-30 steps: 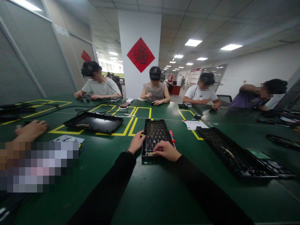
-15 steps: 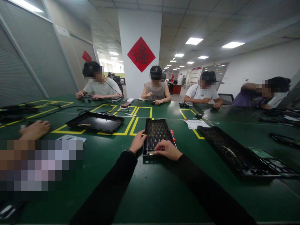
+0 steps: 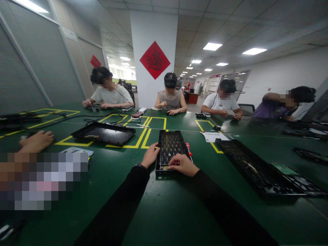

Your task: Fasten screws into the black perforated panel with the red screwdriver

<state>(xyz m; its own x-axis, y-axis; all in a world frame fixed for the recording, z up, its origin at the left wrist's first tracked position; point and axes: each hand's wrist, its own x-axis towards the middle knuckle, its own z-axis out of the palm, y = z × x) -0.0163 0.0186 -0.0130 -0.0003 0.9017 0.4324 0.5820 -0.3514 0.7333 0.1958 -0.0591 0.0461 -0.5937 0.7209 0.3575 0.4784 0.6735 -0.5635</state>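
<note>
A black rectangular plastic casing (image 3: 171,143) lies in front of me, with rows of small pale points inside. My left hand (image 3: 151,155) grips its left wall, thumb along the rim. Over the near right corner, my right hand (image 3: 183,164) is closed in a pinch. By its fingertips, at the casing's near end, sits a small yellowish piece (image 3: 165,167); whether the fingers hold it is hidden. A red-handled screwdriver (image 3: 189,149) lies along the casing's right side.
Another black casing (image 3: 105,133) lies to the left, and a long one (image 3: 256,167) to the right beside a green board (image 3: 285,169). White paper (image 3: 215,137) lies behind. A co-worker's hand (image 3: 37,140) is at the left; several people sit across the green table (image 3: 164,218).
My hands and the casing stay nearly in place. The right fingertips have shifted very slightly at the casing's near end. The view has tilted a little.
</note>
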